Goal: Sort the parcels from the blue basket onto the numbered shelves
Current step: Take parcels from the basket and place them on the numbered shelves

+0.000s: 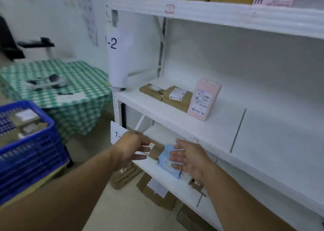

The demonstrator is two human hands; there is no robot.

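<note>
My left hand [130, 148] and right hand [188, 158] hover with fingers spread, holding nothing, at the low shelf [152, 169]. Between them lies a blue parcel [165, 160], with a brown parcel [157, 150] just beside it on the left. A pink box [203, 99] stands upright on the next shelf [175, 120] up. The basket [35, 153], with parcels inside, sits near left.

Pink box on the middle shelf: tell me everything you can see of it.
The pink box is a tall, narrow carton that looks like cardboard, closed, standing upright on the white middle shelf. A white printed label with barcodes covers much of its front face. A brown parcel lies close at its left; whether they touch cannot be told. Nothing rests on top of it.
</note>
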